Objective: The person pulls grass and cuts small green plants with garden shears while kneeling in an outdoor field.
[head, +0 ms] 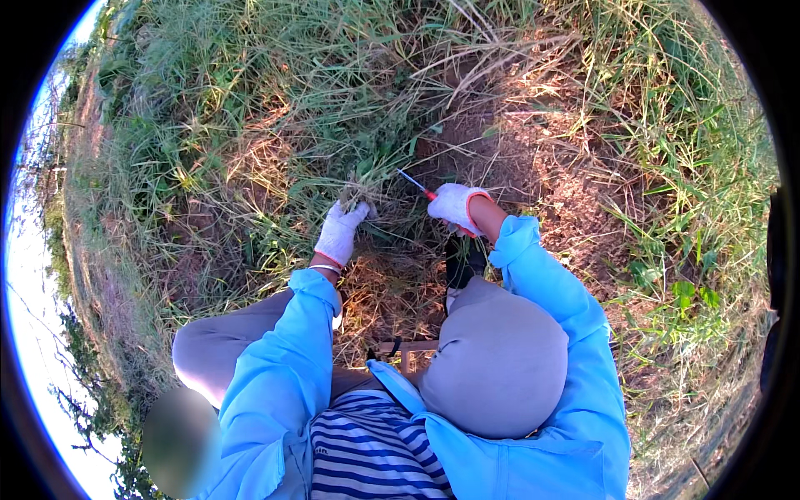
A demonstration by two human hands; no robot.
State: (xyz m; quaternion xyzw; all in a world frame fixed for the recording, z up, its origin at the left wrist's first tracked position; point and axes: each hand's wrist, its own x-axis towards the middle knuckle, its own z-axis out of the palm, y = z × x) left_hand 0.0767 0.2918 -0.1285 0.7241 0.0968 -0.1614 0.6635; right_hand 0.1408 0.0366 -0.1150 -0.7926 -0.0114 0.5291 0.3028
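Observation:
My left hand (342,232), in a white knitted work glove, is closed around a tuft of grass (357,191) low over the ground. The stems stick out past the fingertips. A white glove with a red cuff covers my right hand (455,206), which grips a slim metal-bladed hand tool (412,180) by its red handle. Its blade points up and left, towards the grass in front of my left hand, and does not clearly touch it. The fingers around the handle are mostly hidden, so the exact kind of tool cannot be told.
Dense green grass (250,87) spreads ahead and to the left. Bare reddish soil (544,150) with dry stalks lies ahead right. A dark shoe (464,259) is just below my right hand. Between my bent legs is a wooden bar (417,345), perhaps of a low stool.

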